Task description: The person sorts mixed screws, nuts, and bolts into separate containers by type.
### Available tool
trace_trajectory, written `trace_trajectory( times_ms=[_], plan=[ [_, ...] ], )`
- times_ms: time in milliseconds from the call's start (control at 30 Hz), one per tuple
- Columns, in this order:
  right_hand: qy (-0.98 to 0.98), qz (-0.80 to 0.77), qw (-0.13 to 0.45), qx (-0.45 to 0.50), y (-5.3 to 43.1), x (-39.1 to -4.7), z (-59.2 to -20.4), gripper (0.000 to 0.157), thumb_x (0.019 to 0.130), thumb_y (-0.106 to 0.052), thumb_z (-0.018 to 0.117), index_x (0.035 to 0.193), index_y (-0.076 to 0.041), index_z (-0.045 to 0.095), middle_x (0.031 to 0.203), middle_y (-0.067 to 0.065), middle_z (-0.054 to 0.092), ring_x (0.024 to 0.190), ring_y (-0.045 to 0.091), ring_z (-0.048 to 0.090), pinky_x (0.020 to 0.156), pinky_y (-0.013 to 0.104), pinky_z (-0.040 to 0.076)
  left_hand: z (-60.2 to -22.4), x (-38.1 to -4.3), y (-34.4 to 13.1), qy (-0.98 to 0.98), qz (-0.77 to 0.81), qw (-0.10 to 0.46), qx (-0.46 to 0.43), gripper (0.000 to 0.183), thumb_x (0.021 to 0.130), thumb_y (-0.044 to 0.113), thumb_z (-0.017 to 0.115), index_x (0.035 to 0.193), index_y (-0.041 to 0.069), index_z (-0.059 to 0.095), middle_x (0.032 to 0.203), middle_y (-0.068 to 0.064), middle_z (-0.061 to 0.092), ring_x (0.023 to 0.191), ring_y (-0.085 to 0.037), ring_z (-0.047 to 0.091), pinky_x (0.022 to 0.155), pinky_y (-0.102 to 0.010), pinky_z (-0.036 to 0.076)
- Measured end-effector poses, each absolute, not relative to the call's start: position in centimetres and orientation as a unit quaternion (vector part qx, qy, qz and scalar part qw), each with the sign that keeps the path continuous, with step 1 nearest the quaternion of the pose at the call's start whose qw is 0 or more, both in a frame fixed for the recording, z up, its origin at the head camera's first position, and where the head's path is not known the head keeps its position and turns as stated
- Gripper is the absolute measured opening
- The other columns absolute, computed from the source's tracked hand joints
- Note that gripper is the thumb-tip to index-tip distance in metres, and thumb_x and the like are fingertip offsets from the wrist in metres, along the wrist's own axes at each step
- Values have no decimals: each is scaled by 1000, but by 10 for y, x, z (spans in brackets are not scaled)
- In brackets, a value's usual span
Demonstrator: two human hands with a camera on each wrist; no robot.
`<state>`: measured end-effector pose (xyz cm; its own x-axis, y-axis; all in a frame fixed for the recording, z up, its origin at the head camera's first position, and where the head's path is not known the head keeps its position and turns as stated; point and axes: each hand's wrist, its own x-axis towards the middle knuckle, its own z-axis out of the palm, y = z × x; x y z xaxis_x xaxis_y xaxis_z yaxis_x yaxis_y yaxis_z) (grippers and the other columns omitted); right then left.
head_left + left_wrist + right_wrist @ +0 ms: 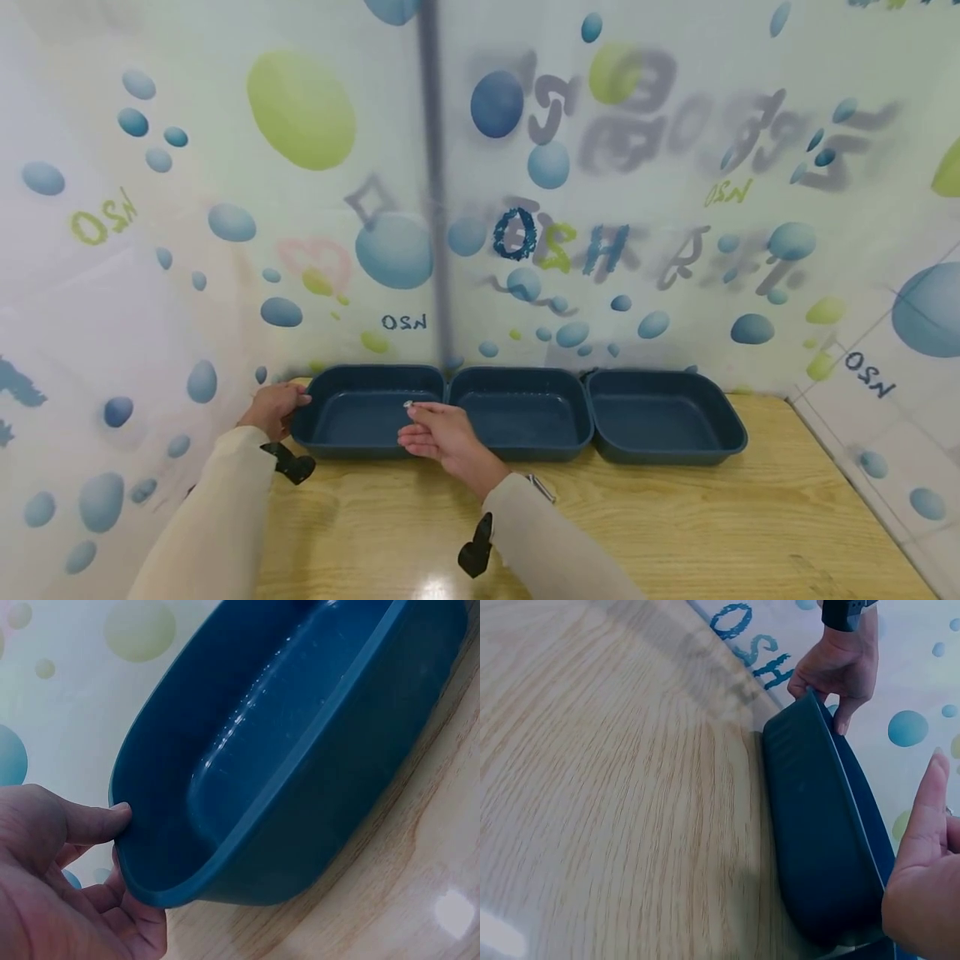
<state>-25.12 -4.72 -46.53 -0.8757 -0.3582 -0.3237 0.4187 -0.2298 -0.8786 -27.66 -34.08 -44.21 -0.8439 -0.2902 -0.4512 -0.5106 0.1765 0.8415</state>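
The left bin [352, 452], dark blue with rounded corners, stands on the wooden table. At its left end my left hand [274, 408] grips the rim; in the left wrist view the thumb [101, 823] lies over the rim and the other fingers are outside the wall. My right hand [444, 435] is above the right part of this bin, palm partly turned up. Between its thumb and fingertips it pinches a small shiny silvery piece [408, 405], too small to identify. The right wrist view shows the right hand [928, 877] beside the bin's rim.
A middle bin [517, 454] and a right bin [667, 457], of the same kind, continue the row along the wall. Behind them hangs a white sheet [660, 342] with blue and green dots. The wooden table [675, 533] extends in front.
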Motion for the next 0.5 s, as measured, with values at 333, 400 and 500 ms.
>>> trace_trajectory(
  times_ms=[333, 400, 500],
  plan=[
    [551, -796, 248, 33, -57, -251, -459, 31, 95, -22, 64, 124, -10, 65, 77, 7, 72, 62, 14, 70, 62, 27, 57, -442, -281, -340, 769, 568, 96, -278, 29, 100, 6, 47, 128, -1, 47, 77, 4, 48, 71, -16, 47, 68, -30, 42],
    [549, -798, 247, 36, -58, -251, -459, 31, 95, -21, 64, 123, -10, 65, 77, 7, 72, 62, 14, 70, 62, 27, 57, -443, -280, -340, 770, 567, 96, -276, 28, 100, 6, 47, 127, -1, 47, 76, 3, 48, 69, -15, 46, 68, -30, 42],
    [546, -800, 245, 42, -60, -251, -458, 30, 95, -21, 64, 122, -10, 66, 78, 7, 72, 63, 14, 70, 62, 27, 57, -444, -280, -341, 770, 569, 98, -273, 27, 100, 5, 47, 126, -2, 47, 76, 3, 48, 69, -15, 46, 67, -30, 42]
  ],
)
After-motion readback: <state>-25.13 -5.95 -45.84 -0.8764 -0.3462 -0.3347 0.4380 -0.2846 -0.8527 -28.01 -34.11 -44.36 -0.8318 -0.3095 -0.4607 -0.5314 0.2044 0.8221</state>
